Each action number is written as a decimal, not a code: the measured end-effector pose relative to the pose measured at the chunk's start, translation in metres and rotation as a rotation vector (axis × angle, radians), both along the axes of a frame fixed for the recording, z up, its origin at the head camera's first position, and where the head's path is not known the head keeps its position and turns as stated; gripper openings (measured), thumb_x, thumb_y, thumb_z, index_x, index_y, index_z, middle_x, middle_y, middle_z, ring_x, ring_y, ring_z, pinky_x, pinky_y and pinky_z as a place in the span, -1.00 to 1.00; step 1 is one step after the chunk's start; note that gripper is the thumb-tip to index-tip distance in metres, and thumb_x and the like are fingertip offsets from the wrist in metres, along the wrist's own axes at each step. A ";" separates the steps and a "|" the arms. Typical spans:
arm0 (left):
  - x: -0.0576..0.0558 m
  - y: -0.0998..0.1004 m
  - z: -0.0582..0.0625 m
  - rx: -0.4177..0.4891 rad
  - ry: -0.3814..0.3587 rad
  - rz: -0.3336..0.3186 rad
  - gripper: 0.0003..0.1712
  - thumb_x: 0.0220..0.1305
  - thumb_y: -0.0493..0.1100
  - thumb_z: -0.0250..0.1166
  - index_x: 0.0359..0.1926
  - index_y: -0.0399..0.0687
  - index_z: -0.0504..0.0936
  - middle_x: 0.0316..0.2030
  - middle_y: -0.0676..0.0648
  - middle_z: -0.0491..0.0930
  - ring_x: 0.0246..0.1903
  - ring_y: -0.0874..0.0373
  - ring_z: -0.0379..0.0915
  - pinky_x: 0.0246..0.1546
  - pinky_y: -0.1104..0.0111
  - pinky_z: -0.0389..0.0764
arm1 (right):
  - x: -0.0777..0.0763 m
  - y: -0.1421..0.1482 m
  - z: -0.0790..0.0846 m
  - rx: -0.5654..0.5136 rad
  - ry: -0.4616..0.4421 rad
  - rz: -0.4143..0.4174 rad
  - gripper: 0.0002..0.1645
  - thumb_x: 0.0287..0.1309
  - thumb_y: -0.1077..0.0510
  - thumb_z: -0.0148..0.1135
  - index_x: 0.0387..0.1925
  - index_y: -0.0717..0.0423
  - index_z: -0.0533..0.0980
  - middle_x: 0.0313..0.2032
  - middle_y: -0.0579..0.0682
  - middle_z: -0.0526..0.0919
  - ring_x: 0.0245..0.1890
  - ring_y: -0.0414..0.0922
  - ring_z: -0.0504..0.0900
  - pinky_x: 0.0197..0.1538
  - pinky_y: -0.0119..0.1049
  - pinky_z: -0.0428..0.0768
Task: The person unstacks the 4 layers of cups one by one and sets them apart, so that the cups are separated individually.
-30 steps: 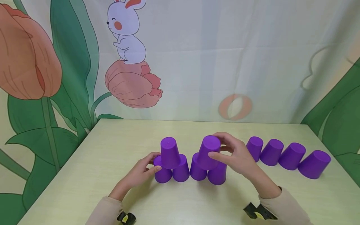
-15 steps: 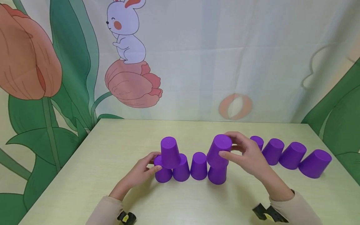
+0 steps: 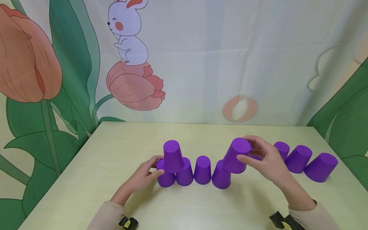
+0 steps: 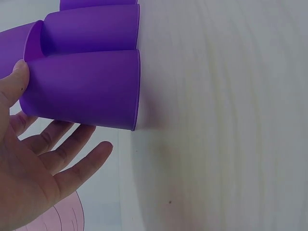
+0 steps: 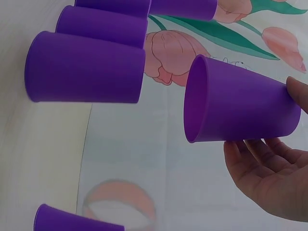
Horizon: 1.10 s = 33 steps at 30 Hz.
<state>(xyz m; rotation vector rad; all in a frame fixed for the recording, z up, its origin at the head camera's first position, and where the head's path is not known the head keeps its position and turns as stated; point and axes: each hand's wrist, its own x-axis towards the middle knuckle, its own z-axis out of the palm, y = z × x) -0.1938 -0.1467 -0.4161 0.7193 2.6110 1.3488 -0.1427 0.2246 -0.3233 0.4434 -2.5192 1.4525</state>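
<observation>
My right hand (image 3: 265, 159) holds an upside-down purple cup (image 3: 237, 155) by its closed end, thumb on one side and fingers on the other. In the right wrist view this raised cup (image 5: 243, 103) hangs tilted, its rim apart from the standing cups. My left hand (image 3: 145, 175) grips the leftmost standing cup (image 3: 166, 180) near its top, as the left wrist view shows with the thumb at the upper end of that cup (image 4: 82, 89). One cup (image 3: 173, 156) rests across this cup and its neighbour (image 3: 185, 172). To their right stand two more cups, a nearer one (image 3: 221, 175) and another (image 3: 202, 171).
Along the table's right side stands a row of upside-down purple cups (image 3: 299, 159), partly hidden behind my right hand. The pale wooden table (image 3: 184, 210) ends at a printed curtain (image 3: 189, 80) with a rabbit and tulips.
My right hand has carried its cup off the right-hand pair of cups and away to the right. My left hand has stayed at the leftmost cup.
</observation>
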 end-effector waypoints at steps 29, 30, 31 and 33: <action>0.000 0.000 -0.002 0.001 0.010 0.000 -0.53 0.28 -0.10 0.14 0.18 -0.06 0.30 -0.06 -0.09 0.49 -0.06 -0.04 0.40 -0.22 0.19 0.48 | 0.020 0.065 -0.022 0.082 -0.018 -0.180 -0.44 0.05 0.13 0.30 0.08 0.23 0.36 -0.21 -0.33 0.52 -0.26 -0.47 0.52 -0.23 -0.58 0.47; 0.000 0.000 -0.002 0.000 0.013 -0.002 -0.53 0.28 -0.10 0.14 0.18 -0.06 0.31 -0.06 -0.09 0.49 -0.06 -0.05 0.40 -0.22 0.19 0.48 | 0.021 0.067 -0.023 0.085 -0.021 -0.189 -0.42 0.05 0.13 0.30 0.08 0.24 0.35 -0.21 -0.35 0.50 -0.26 -0.48 0.51 -0.24 -0.59 0.46; 0.000 0.000 -0.002 -0.001 0.015 -0.002 -0.53 0.28 -0.10 0.14 0.18 -0.06 0.31 -0.06 -0.09 0.50 -0.06 -0.05 0.40 -0.22 0.19 0.48 | 0.022 0.070 -0.024 0.088 -0.024 -0.199 -0.41 0.05 0.12 0.30 0.09 0.25 0.34 -0.21 -0.38 0.49 -0.26 -0.50 0.50 -0.24 -0.60 0.46; 0.000 0.000 -0.002 -0.002 0.016 -0.001 -0.54 0.28 -0.10 0.14 0.17 -0.05 0.31 -0.07 -0.09 0.50 -0.06 -0.05 0.40 -0.21 0.17 0.48 | 0.023 0.076 -0.026 0.098 -0.034 -0.220 -0.39 0.05 0.11 0.30 0.10 0.26 0.33 -0.21 -0.40 0.47 -0.27 -0.52 0.48 -0.25 -0.61 0.45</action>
